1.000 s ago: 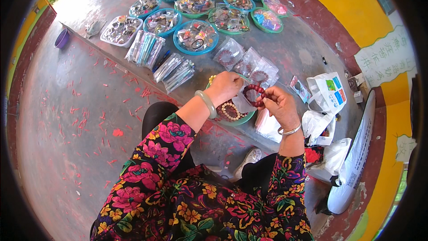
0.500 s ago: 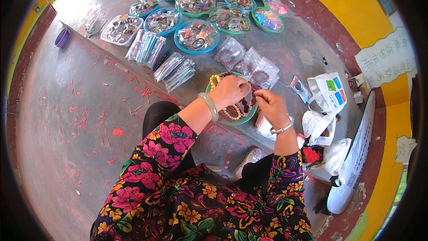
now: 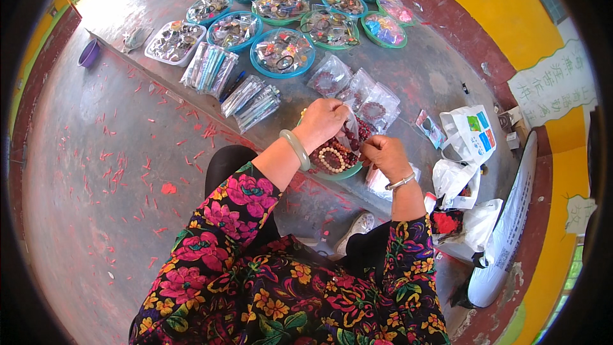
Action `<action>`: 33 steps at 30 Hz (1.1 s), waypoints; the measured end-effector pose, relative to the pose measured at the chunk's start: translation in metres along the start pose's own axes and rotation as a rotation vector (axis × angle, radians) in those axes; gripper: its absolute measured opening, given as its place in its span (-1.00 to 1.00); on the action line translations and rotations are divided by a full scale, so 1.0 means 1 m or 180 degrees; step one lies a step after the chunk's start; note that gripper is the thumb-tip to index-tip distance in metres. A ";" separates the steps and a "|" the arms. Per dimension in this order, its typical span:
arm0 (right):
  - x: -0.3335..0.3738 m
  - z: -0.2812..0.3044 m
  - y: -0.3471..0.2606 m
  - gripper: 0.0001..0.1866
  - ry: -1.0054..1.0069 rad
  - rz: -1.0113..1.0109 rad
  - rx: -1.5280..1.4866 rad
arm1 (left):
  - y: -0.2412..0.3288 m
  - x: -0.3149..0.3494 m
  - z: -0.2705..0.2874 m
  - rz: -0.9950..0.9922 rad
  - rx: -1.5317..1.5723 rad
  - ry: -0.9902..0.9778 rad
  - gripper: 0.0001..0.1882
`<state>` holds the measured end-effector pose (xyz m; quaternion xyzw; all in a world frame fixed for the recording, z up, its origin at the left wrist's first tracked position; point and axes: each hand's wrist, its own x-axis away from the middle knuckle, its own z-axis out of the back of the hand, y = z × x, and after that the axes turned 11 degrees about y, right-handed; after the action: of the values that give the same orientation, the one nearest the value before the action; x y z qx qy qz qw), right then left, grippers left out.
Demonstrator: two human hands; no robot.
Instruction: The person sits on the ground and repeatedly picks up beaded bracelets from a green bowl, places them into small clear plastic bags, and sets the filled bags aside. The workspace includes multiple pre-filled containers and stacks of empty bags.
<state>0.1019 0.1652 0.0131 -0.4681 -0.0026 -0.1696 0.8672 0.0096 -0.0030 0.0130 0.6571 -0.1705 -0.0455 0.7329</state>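
Note:
My left hand (image 3: 324,122), with a pale green bangle on its wrist, pinches a small clear plastic bag (image 3: 350,135) over a teal-rimmed tray (image 3: 345,175) of bead bracelets. My right hand (image 3: 383,153), wearing a silver bracelet, is closed at the bag's mouth on a dark red bead bracelet (image 3: 364,131) that is partly inside the bag. A cream bead bracelet (image 3: 332,160) lies in the tray just under my hands. The tray sits at the near edge of a grey stone ledge (image 3: 434,76).
Clear packets of bracelets (image 3: 367,99) lie just beyond the tray. Several round teal trays (image 3: 282,52) and a white tray (image 3: 172,41) of trinkets fill the ledge's far side, beside bundled pens (image 3: 252,99). White plastic bags (image 3: 469,134) sit on the right. A purple bowl (image 3: 89,53) stands on the floor.
Both hands came down from above the ledge to just over the bead tray. The dark red bracelet, held up in my right hand before, now sits at the clear bag's mouth.

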 end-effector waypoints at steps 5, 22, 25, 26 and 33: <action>0.000 -0.001 0.001 -0.81 0.0001 0.0093 0.0033 | -0.001 0.000 0.000 0.0064 -0.0020 -0.0102 -0.68; 0.003 0.009 -0.007 -0.84 -0.0089 -0.0403 -0.0383 | -0.018 -0.011 -0.005 0.0136 0.0564 0.0021 -0.69; 0.003 0.016 -0.006 -0.87 -0.0017 -0.0470 -0.0787 | -0.002 -0.001 0.000 0.0067 0.0061 0.0057 -0.69; 0.003 0.018 -0.007 -0.87 0.0044 -0.0500 -0.0887 | -0.004 -0.002 0.001 -0.0180 -0.0346 0.0136 -0.68; 0.005 0.027 -0.009 -0.87 0.0265 -0.0282 -0.1384 | -0.012 -0.009 0.003 -0.0844 -0.0939 0.0362 -0.68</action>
<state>0.1081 0.1814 0.0366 -0.6361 0.0493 -0.2233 0.7370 0.0019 -0.0045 -0.0005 0.5609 -0.0324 -0.1288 0.8172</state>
